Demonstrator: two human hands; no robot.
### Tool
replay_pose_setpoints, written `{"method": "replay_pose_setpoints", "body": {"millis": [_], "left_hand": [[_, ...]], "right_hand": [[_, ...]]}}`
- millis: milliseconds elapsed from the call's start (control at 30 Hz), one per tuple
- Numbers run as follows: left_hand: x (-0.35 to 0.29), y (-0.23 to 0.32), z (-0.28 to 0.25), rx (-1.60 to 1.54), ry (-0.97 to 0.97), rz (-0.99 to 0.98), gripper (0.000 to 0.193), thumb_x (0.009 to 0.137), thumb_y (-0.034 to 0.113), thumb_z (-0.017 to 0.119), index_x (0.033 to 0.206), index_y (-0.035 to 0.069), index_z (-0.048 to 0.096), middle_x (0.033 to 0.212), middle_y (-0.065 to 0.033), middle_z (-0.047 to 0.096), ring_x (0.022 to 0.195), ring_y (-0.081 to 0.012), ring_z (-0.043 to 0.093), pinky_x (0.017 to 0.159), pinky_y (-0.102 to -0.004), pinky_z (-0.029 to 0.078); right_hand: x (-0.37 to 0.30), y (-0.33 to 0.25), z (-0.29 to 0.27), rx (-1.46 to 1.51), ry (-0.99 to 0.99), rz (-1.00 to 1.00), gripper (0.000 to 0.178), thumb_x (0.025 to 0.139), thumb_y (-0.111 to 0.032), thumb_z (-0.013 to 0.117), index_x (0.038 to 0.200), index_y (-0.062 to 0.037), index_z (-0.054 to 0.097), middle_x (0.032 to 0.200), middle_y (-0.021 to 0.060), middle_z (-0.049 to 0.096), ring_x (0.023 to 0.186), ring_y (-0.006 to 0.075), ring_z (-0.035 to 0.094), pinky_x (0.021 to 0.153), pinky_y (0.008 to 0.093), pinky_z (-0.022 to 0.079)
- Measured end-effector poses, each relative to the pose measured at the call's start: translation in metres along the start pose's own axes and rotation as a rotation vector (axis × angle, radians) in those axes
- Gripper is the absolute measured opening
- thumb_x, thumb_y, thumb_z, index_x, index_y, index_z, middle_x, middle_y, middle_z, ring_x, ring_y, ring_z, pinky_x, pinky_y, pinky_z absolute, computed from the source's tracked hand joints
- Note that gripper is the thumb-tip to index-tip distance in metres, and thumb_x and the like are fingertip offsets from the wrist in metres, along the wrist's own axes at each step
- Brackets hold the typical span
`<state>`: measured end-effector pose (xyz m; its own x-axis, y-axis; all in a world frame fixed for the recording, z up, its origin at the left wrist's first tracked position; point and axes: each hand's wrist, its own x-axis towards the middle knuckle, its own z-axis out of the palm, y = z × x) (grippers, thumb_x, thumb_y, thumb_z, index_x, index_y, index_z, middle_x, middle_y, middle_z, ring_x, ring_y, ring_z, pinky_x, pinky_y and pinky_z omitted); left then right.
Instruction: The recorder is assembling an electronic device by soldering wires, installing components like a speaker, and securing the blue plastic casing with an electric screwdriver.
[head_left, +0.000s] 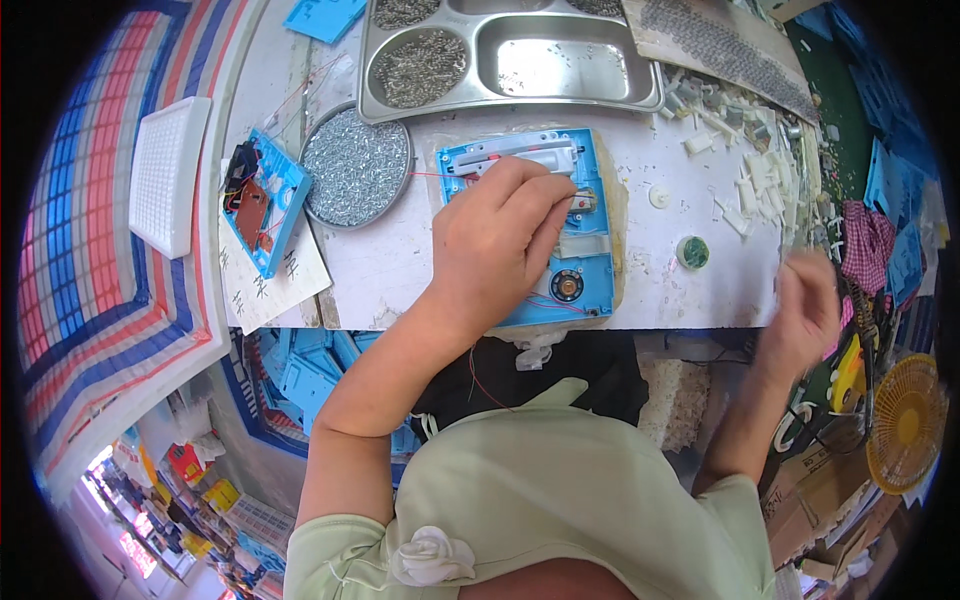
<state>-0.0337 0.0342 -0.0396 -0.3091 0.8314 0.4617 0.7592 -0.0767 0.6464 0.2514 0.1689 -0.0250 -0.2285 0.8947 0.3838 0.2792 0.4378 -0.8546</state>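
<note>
A shallow blue plastic housing (598, 245) lies on the table in front of me, with a white slotted piece, a round speaker (567, 286) and thin red wires inside. My left hand (492, 238) reaches over it, thumb and fingers pressed together at a small silvery metal part (582, 202) by the housing's right side. What the fingertips pinch is hidden, and the hand covers the housing's middle. Off to the right, my right hand (806, 305) is beside the table's edge, its bent fingers smeared by motion. I cannot see whether it holds anything.
A round dish of small screws (357, 165) and a metal compartment tray (510, 108) stand beyond the housing. Another blue housing with wires (272, 205) is at the left. White plastic pieces (760, 190), a small green-topped round container (692, 253) and a yellow basket (905, 425) are right.
</note>
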Motion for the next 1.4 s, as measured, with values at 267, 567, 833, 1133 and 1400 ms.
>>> {"method": "replay_pose_setpoints", "body": {"millis": [267, 567, 833, 1133, 1400], "left_hand": [[0.006, 0.004, -0.002, 0.259, -0.04, 0.101, 0.013, 0.078, 0.013, 0.08, 0.089, 0.011, 0.073, 0.117, -0.007, 0.062, 0.106, -0.0283, 0.053, 0.096, -0.0424, 0.032], [0.014, 0.002, 0.004, 0.151, -0.077, -0.021, 0.01, 0.074, 0.008, 0.079, 0.08, 0.008, 0.071, 0.118, -0.012, 0.059, 0.112, -0.0315, 0.047, 0.097, -0.0436, 0.037], [0.016, -0.002, 0.007, 0.152, -0.106, -0.009, 0.011, 0.072, 0.006, 0.078, 0.079, 0.006, 0.07, 0.117, -0.0128, 0.06, 0.112, -0.0323, 0.047, 0.096, -0.0439, 0.039], [0.013, -0.007, 0.009, 0.119, -0.084, -0.034, 0.014, 0.068, 0.01, 0.078, 0.076, 0.01, 0.067, 0.116, -0.0087, 0.06, 0.111, -0.0338, 0.049, 0.098, -0.0491, 0.033], [0.013, -0.008, 0.007, 0.126, -0.113, -0.045, 0.014, 0.069, 0.011, 0.079, 0.077, 0.01, 0.068, 0.117, -0.009, 0.06, 0.111, -0.0343, 0.05, 0.098, -0.0496, 0.033]], "right_hand": [[-0.043, 0.049, -0.192, 0.442, 0.484, 0.448, 0.028, 0.107, -0.018, 0.056, 0.129, -0.0019, 0.056, 0.1, 0.005, 0.058, 0.083, 0.0129, 0.049, 0.075, 0.033, 0.044], [-0.053, 0.034, -0.216, -0.169, 0.614, 0.267, 0.048, 0.112, -0.028, 0.035, 0.14, 0.0018, 0.059, 0.1, 0.0107, 0.064, 0.091, 0.0192, 0.059, 0.082, 0.0312, 0.049], [-0.082, 0.009, -0.123, 0.059, 0.39, 0.137, 0.026, 0.097, -0.02, 0.065, 0.112, 0.0002, 0.06, 0.102, 0.0124, 0.061, 0.085, 0.0165, 0.053, 0.071, 0.028, 0.043], [-0.03, -0.014, 0.046, 0.33, -0.354, -0.086, 0.026, 0.086, -0.007, 0.074, 0.109, 0.0032, 0.068, 0.078, 0.0078, 0.057, 0.072, 0.02, 0.051, 0.065, 0.0327, 0.039], [-0.025, -0.015, 0.065, 0.255, -0.413, -0.164, 0.024, 0.086, -0.005, 0.076, 0.107, 0.003, 0.068, 0.076, 0.0085, 0.056, 0.067, 0.0218, 0.05, 0.061, 0.0328, 0.038]]}}
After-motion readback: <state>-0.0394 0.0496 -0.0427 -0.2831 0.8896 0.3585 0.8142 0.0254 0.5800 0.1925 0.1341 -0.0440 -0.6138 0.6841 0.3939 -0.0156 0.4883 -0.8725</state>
